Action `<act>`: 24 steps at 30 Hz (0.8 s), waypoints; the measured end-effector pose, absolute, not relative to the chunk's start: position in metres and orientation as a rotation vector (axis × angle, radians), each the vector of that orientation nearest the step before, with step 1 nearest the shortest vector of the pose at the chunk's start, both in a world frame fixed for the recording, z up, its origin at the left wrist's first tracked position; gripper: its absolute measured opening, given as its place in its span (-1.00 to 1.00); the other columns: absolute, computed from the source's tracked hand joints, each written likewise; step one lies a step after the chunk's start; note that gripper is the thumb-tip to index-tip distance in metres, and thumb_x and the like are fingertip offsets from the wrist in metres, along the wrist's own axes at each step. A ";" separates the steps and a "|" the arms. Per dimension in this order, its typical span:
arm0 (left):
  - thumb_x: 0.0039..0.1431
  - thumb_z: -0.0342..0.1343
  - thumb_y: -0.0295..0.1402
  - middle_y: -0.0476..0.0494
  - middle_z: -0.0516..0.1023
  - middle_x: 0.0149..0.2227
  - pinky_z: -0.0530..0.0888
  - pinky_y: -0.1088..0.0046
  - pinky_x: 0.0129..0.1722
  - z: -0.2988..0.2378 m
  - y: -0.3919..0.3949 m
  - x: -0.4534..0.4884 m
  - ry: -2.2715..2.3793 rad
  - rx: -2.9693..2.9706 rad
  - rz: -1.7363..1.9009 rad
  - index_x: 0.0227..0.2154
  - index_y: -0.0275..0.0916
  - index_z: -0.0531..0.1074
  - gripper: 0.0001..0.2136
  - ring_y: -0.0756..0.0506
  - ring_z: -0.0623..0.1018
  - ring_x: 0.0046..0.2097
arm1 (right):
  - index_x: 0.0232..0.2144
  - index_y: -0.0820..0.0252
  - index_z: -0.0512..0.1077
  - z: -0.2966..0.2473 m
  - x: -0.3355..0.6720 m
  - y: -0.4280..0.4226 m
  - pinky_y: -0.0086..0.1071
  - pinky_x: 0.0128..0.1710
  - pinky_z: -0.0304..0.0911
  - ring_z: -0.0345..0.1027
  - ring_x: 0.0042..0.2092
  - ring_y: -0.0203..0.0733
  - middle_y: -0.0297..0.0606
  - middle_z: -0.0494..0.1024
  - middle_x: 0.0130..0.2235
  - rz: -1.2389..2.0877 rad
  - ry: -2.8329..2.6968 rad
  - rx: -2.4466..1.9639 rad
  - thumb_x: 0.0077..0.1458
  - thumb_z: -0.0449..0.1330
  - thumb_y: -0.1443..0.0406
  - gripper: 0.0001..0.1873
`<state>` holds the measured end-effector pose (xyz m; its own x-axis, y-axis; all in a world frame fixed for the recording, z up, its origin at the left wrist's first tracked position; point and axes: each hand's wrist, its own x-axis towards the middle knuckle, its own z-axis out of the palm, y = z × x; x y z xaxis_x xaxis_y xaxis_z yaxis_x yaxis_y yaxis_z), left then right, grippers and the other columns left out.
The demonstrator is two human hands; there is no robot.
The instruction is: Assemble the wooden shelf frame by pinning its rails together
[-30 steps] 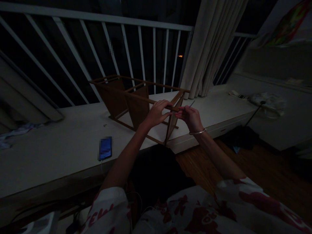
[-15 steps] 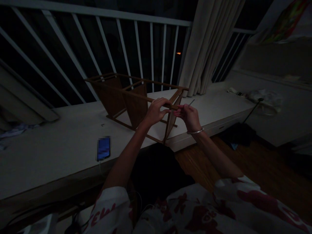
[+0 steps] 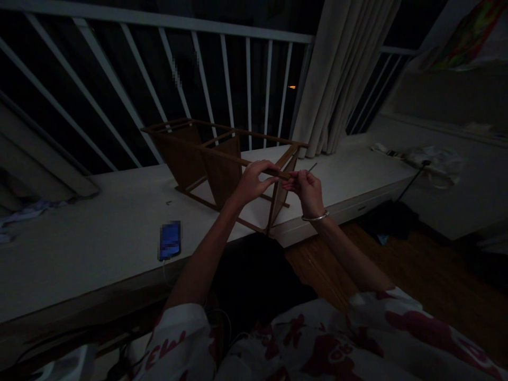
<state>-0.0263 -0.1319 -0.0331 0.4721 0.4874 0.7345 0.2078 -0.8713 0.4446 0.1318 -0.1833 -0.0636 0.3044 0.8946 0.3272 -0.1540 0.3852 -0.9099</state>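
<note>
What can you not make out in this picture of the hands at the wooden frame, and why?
Head view:
1. The wooden frame joint: covered by the left hand and right hand.
2. What the thin rod is: the right hand hides most of it.
3. The phone screen: blurred.
4. The speck on the ledge: too small and dark.

Brown wood rack [image 3: 180, 156] tipped on white ledge [image 3: 99, 227]; thin metal rod [image 3: 312, 168] nr top rail.
</note>
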 end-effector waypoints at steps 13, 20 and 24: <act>0.05 0.04 -0.46 -0.08 0.53 -0.40 0.41 0.44 -0.27 -0.032 -0.122 -0.005 0.722 2.224 1.376 -0.43 -0.30 0.45 -0.91 -0.01 0.50 -0.32 | -0.36 0.24 0.34 -0.065 0.128 -0.184 -0.49 -0.46 0.30 0.37 -0.49 -0.38 -0.34 0.44 -0.54 0.800 -0.976 -0.943 0.02 0.03 -0.05 -0.54; 0.06 0.08 -0.38 -0.11 0.55 -0.37 0.39 0.35 -0.19 -0.034 -0.129 -0.011 0.731 2.270 1.423 -0.42 -0.28 0.48 -0.89 -0.05 0.50 -0.30 | -0.34 0.21 0.37 -0.068 0.129 -0.186 -0.50 -0.47 0.27 0.33 -0.51 -0.39 -0.34 0.44 -0.54 0.650 -1.084 -0.972 0.02 0.02 -0.05 -0.55; 0.07 0.08 -0.39 -0.09 0.56 -0.34 0.33 0.28 -0.08 -0.034 -0.133 -0.013 0.729 2.306 1.435 -0.36 -0.24 0.47 -0.90 -0.05 0.51 -0.26 | -0.33 0.21 0.41 -0.063 0.136 -0.190 -0.51 -0.44 0.27 0.31 -0.48 -0.40 -0.34 0.44 -0.51 0.627 -1.164 -0.994 0.03 0.04 -0.03 -0.57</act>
